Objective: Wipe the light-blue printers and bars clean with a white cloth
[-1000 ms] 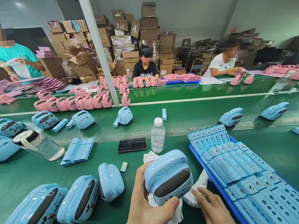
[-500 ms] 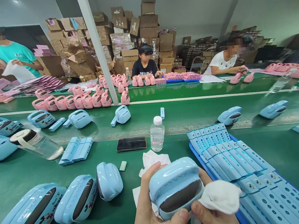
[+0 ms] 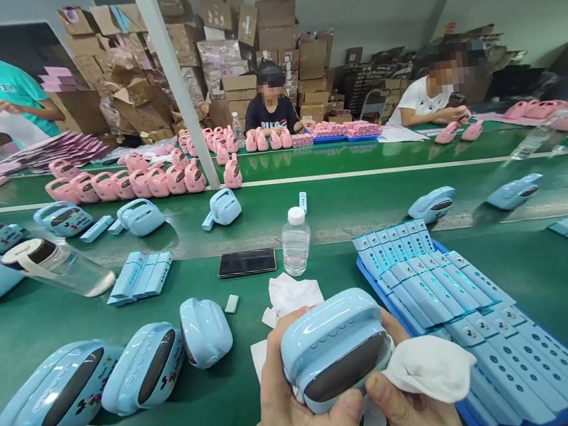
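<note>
My left hand (image 3: 295,406) is wrapped round a light blue speaker with a handle and a dark front panel (image 3: 334,349), held low in front of me. My right hand (image 3: 408,415) pinches a white cloth (image 3: 427,368) against the speaker's right end. More white cloth (image 3: 292,294) lies on the green table behind the speaker. Three matching blue speakers (image 3: 145,365) lie to the left.
A blue tray (image 3: 368,278) full of light blue microphones (image 3: 453,297) sits at the right. A black phone (image 3: 247,263), a water bottle (image 3: 295,241) and a lidded jar (image 3: 58,267) stand further back. Pink speakers (image 3: 125,185) line the far table, where other people work.
My right hand picked the cloth up off the table and brought it against the speaker. Both hands drew the speaker lower and closer to me.
</note>
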Tool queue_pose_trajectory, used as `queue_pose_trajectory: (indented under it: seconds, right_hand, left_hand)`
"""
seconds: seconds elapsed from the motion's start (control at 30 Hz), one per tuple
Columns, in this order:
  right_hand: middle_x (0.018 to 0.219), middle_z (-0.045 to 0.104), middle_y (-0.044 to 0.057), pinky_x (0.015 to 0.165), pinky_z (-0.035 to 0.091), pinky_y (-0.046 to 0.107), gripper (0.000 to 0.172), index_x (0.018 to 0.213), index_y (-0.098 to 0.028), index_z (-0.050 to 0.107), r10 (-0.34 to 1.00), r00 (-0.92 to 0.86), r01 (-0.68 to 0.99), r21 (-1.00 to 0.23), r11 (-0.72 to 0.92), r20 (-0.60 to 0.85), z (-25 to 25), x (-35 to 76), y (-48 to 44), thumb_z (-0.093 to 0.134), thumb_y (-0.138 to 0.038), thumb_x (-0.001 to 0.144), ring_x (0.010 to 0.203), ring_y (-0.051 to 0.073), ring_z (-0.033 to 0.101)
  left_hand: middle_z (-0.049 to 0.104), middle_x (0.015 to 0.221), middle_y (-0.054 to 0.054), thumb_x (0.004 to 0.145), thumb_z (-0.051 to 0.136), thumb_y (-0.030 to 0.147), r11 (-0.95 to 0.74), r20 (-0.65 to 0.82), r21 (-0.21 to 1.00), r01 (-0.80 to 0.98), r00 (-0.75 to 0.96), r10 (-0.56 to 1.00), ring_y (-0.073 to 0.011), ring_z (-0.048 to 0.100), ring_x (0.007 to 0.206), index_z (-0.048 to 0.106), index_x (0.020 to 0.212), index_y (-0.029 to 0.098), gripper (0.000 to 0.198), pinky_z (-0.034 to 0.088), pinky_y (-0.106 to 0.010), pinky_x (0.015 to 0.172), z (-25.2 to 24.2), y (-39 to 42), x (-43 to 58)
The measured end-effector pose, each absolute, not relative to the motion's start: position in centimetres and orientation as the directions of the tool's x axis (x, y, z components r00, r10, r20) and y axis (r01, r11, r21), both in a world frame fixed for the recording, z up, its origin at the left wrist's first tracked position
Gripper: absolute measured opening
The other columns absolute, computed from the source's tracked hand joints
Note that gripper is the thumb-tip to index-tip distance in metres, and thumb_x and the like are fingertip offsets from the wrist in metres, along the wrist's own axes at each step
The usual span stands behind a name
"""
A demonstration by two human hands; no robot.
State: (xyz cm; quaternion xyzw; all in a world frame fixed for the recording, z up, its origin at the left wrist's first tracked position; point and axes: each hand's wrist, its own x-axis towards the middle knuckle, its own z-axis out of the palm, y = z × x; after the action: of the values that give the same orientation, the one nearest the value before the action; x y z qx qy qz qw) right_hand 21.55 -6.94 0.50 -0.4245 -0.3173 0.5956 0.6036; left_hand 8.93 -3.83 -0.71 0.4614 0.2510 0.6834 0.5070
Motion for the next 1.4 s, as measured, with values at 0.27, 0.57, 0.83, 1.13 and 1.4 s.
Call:
queue_pose_trajectory:
  seconds: [0.27, 0.57, 0.83, 1.13, 1.4]
  right_hand:
    - [0.14, 0.071, 0.007, 0.11, 0.055, 0.04, 0.062, 0.151, -0.034, 0.054, 0.999, 0.006, -0.421, -0.907, -0.032, -0.039, -1.2, 22.4, -6.0, 0.078, -0.044, 0.094, 0.128, 0.03, 0.067]
    - [0.134, 0.059, 0.014, 0.102, 0.05, 0.048, 0.045, 0.132, -0.024, 0.056, 0.89, 0.394, 0.327, -0.94, 0.097, 0.229, -4.0, 23.9, -5.3, 0.056, -0.058, 0.103, 0.122, 0.035, 0.059]
    - [0.166, 0.039, 0.005, 0.124, 0.031, 0.061, 0.039, 0.14, -0.036, 0.05, 0.771, 0.301, 0.519, -0.774, 0.362, 0.562, -2.0, 19.2, -6.4, 0.06, -0.028, 0.103, 0.151, 0.037, 0.04]
    - [0.169, 0.041, 0.004, 0.13, 0.032, 0.054, 0.062, 0.169, -0.035, 0.025, 0.879, 0.057, 0.414, -0.812, 0.412, 0.474, -3.9, 17.2, -6.6, 0.048, -0.036, 0.111, 0.153, 0.033, 0.041]
    - [0.143, 0.07, 0.009, 0.105, 0.061, 0.037, 0.039, 0.135, -0.026, 0.067, 0.87, 0.437, 0.138, -0.972, 0.188, 0.23, -0.6, 24.9, -3.3, 0.071, -0.042, 0.1, 0.131, 0.03, 0.067]
  left_hand:
    - [0.079, 0.116, -0.007, 0.083, 0.085, 0.037, -0.135, 0.197, 0.872, -0.471, 0.084, 0.977, -0.0299, 0.078, 0.098, 0.055, 0.133, 0.03, 0.059, 0.065, -0.039, 0.084, -0.7, -4.1, 8.1]
    - [0.074, 0.123, -0.008, 0.074, 0.089, 0.044, 0.038, -0.05, 0.974, -0.224, -0.049, 0.998, -0.0348, 0.075, 0.105, 0.052, 0.141, 0.034, 0.076, 0.063, -0.047, 0.097, -0.6, -4.6, 6.9]
    - [0.074, 0.13, -0.012, 0.082, 0.085, 0.05, -0.029, -0.024, 0.924, -0.382, -0.132, 0.991, -0.0378, 0.067, 0.127, 0.066, 0.133, 0.029, 0.058, 0.054, -0.048, 0.109, -1.5, -4.9, 8.6]
    - [0.068, 0.145, -0.01, 0.078, 0.082, 0.066, -0.208, 0.167, 0.943, -0.26, -0.172, 0.971, -0.0411, 0.059, 0.138, 0.078, 0.126, 0.03, 0.061, 0.044, -0.045, 0.12, -1.8, -4.5, 7.1]
    - [0.083, 0.105, -0.011, 0.062, 0.096, 0.048, 0.229, -0.313, 0.775, -0.589, -0.042, 0.949, -0.0359, 0.08, 0.091, 0.058, 0.135, 0.023, 0.086, 0.066, -0.04, 0.069, -0.3, -3.5, 6.4]
